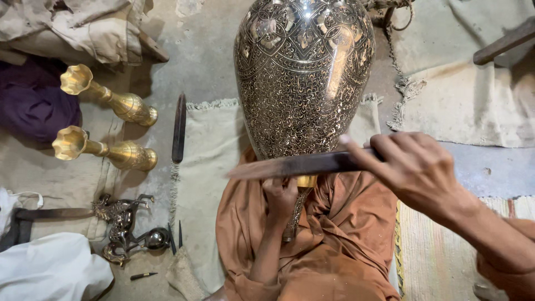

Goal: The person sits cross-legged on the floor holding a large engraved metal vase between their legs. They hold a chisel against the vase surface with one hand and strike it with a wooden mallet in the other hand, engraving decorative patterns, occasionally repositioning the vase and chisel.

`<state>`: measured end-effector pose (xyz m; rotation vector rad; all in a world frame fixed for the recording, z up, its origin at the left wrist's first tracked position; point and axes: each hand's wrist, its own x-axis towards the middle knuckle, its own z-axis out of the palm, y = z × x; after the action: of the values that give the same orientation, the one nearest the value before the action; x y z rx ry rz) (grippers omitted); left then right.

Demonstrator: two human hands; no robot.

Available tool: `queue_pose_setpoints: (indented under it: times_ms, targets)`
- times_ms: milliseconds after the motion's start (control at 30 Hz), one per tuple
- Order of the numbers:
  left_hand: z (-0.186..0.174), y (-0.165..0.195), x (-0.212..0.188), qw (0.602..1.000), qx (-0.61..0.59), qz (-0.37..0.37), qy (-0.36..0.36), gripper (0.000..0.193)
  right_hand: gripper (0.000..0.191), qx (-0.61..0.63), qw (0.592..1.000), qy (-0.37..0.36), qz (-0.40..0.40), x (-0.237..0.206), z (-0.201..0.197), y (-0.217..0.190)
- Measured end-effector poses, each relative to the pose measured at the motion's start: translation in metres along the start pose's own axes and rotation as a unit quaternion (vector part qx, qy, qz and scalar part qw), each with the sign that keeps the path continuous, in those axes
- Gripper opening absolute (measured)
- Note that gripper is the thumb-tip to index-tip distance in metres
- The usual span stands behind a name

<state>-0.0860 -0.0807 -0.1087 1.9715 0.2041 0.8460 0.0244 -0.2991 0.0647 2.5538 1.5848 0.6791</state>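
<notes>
Right hand (415, 170) raised, grip closed, left hand (280, 202) low, fingers apparently curled shut

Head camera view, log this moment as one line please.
left hand: grips narrow neck of large engraved dark metal vase | right hand: holds long flat dark wooden stick across vase | nearby: two brass trumpet vases

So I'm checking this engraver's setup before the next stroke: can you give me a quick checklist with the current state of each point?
1. Left hand gripping the narrow neck of the engraved vase: ok.
2. Right hand holding the flat dark tool: ok, grip closed.
3. Tool in contact with the vase: cannot tell, blade is motion-blurred.
4. Vase resting against the orange-clothed lap: ok.
5. The two brass vases lying apart from the work: ok.
6. Spare long file on the cloth, away from both hands: ok.
</notes>
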Motion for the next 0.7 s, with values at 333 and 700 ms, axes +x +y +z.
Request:
queue_pose_setpoints:
  times_ms: [333,700]
  targets:
    - [0.003,-0.004,-0.004,0.987,-0.163,-0.002,0.005,0.012,0.065,0.166,0.985,0.003,0.045,0.003,-0.008,0.001]
    - [-0.002,-0.008,-0.001,0.998,0.034,0.051,-0.026,0.015,0.072,0.123,0.984,-0.122,0.05,-0.005,0.017,0.0]
